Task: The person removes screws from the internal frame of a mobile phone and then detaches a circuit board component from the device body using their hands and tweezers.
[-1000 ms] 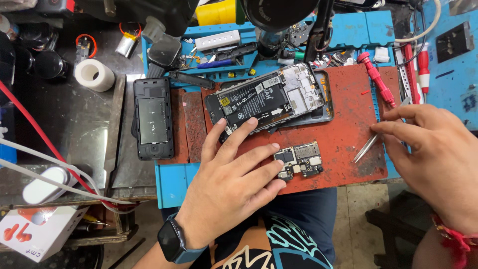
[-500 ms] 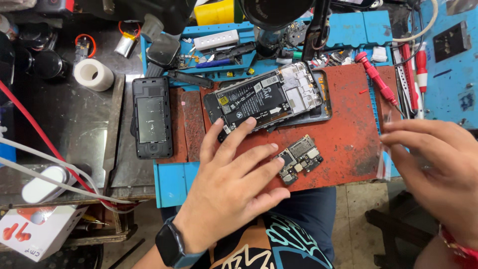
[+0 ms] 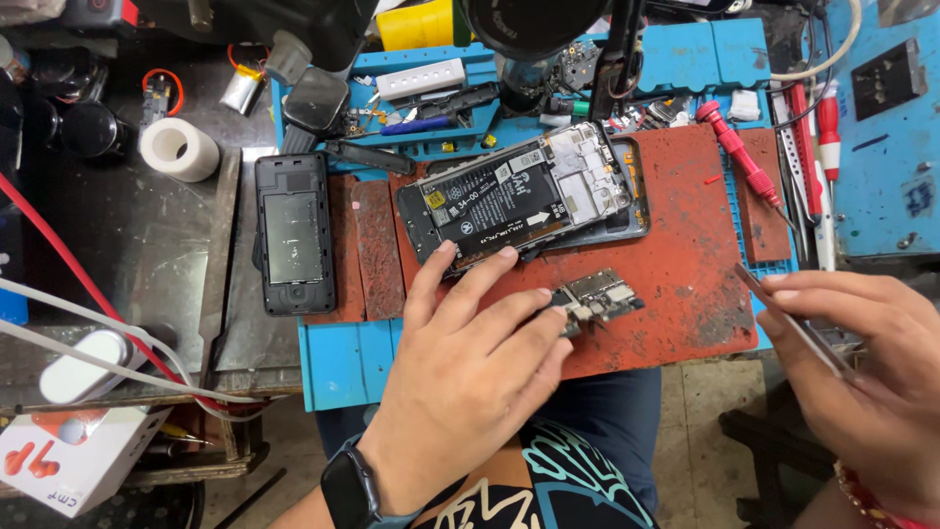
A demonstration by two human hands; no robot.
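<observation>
Two hands working low in frame: left hand [image 3: 460, 362] spread flat, fingertips pinning circuit board [image 3: 595, 297]; right hand [image 3: 862, 377], cut off at right edge, pinching tweezers [image 3: 793, 321].

Left hand [image 3: 465, 377]: lying palm down, fingers spread and stretched forward, fingertips pressing flat.
Left wrist: coming up from the lower edge, slightly bent, wearing a dark band.
Right hand [image 3: 867, 367]: hovering at the right edge, fingers curled inward, thumb and forefinger pinching together.
Right wrist: entering from the bottom right corner, wearing a red thread.
Arms: both bare, reaching forward, well apart.
</observation>
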